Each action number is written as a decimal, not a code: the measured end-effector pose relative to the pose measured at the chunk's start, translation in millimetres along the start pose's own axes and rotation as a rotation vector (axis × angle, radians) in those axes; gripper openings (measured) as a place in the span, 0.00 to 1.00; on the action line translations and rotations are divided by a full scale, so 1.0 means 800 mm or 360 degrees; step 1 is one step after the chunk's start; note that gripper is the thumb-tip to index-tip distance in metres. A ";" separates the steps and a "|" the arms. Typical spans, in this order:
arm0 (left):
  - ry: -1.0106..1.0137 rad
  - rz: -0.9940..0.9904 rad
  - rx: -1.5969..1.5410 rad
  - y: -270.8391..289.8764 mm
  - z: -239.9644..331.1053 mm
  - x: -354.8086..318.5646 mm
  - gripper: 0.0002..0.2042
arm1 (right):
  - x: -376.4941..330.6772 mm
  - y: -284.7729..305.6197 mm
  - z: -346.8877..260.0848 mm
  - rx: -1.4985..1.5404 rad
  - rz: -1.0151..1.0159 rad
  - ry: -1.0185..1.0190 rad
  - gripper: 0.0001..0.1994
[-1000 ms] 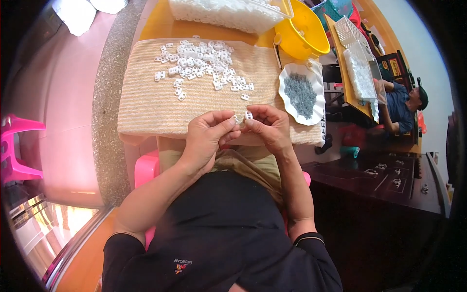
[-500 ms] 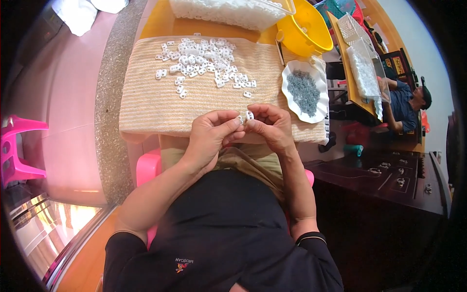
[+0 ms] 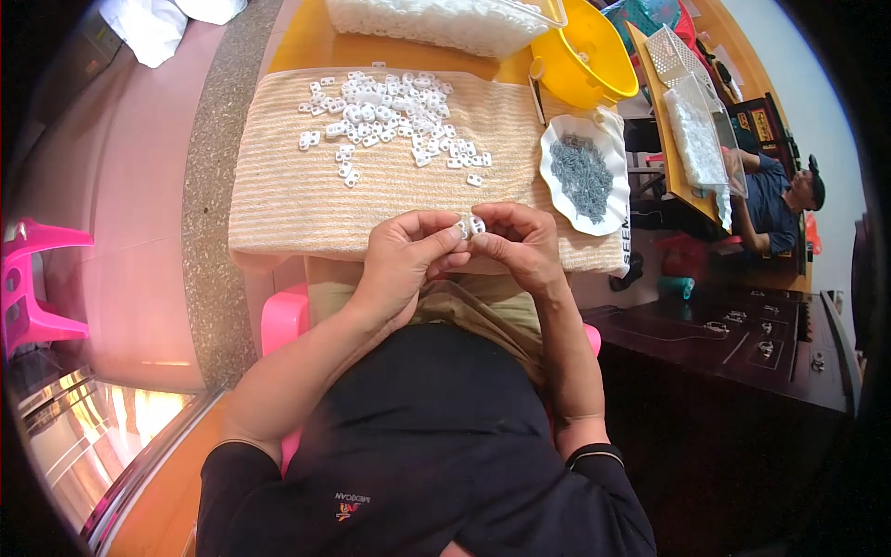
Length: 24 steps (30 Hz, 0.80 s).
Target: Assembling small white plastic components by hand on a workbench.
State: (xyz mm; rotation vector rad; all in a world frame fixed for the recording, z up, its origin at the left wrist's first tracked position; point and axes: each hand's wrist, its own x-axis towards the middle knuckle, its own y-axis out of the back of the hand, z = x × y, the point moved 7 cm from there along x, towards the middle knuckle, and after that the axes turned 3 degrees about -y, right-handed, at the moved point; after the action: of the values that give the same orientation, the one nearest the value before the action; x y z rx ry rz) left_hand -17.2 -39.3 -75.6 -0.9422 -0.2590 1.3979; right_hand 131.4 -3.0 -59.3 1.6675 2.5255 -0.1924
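Note:
Above the near edge of a striped beige towel [image 3: 371,218], both hands meet. My right hand [image 3: 520,239] pinches a small white plastic piece with holes [image 3: 477,226] between thumb and forefinger. Thumb and forefinger of my left hand [image 3: 413,246] are closed against the same spot, on something small and pale that the fingertips mostly hide. Farther off on the towel lies a loose pile of similar white plastic pieces [image 3: 390,107]. To the right, a wavy-rimmed white dish [image 3: 557,197] holds many small dark grey parts [image 3: 582,176], too small to name.
At the back stand a clear bin [image 3: 445,42] full of white pieces and a yellow basin [image 3: 603,79]. A pink stool [image 3: 46,283] is on the left floor. To the right, another person [image 3: 780,200] sits at a table with a white-filled container [image 3: 696,139].
The white piece in my right hand has turned slightly and come closer to my left fingertips. Otherwise the hands hold nearly the same place.

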 end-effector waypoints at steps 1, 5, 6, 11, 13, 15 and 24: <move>0.0000 0.0000 0.0000 0.000 0.000 0.000 0.06 | 0.000 0.000 0.000 -0.0004 -0.0004 0.0003 0.16; 0.0000 0.0012 0.0026 0.000 0.000 0.000 0.06 | 0.000 0.001 0.001 0.0000 0.0015 -0.0016 0.16; 0.0006 0.0012 0.0016 0.000 -0.001 0.000 0.06 | 0.000 0.001 0.001 0.0002 0.0005 -0.0010 0.16; 0.0009 0.0016 0.0034 -0.002 -0.003 0.001 0.06 | 0.000 0.003 0.000 -0.0016 0.0000 0.0001 0.15; 0.0015 0.0014 0.0028 -0.003 -0.004 0.001 0.06 | -0.001 0.003 0.000 0.0021 -0.0003 -0.0027 0.15; 0.0014 0.0020 0.0078 -0.003 -0.004 0.000 0.06 | -0.002 0.004 0.000 -0.0007 -0.0003 -0.0039 0.15; 0.0049 0.0028 0.0068 -0.008 -0.005 0.002 0.07 | -0.003 0.002 -0.002 0.0035 -0.0032 -0.0075 0.15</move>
State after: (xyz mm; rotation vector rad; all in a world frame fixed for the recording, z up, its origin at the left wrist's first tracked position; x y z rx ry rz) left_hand -10.2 -38.8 -74.2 -0.9321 -0.1973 1.3986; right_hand 133.6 -4.2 -57.3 1.6265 2.5155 -0.2584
